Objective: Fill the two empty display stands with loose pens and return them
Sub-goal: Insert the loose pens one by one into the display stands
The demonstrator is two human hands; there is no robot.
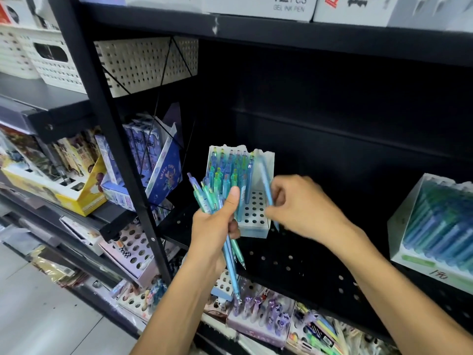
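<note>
Left hand (216,228) of mine grips a bundle of loose pens (217,201); my right hand (298,206) pinches one blue pen (267,187) over the half-filled display stand (256,228).

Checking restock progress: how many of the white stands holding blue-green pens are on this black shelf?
2. One white stand sits mid-shelf, partly filled, behind both hands; a second, full stand is at the right edge, cut off by the frame. Others may lie beyond view.
</note>
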